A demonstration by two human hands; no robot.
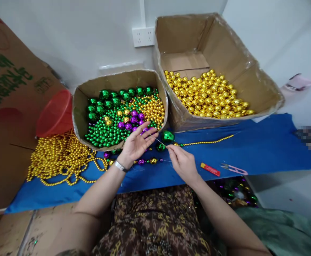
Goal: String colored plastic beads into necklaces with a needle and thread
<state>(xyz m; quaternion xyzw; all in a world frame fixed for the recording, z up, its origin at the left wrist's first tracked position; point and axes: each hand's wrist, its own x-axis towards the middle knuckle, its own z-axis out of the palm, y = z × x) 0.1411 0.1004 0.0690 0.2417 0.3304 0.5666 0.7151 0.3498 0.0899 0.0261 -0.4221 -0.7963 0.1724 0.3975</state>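
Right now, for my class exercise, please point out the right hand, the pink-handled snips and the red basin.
Right hand [183, 161]: head view, back of the hand.
Pink-handled snips [229, 167]: head view, where blades meet handle.
Red basin [53, 117]: head view, its side wall.

So your blue tabletop [267, 142] has two cardboard boxes [224, 42], piled gold strands [59, 156], a beaded string [153, 161], pink snips [228, 167], plus some red thingy [211, 170].
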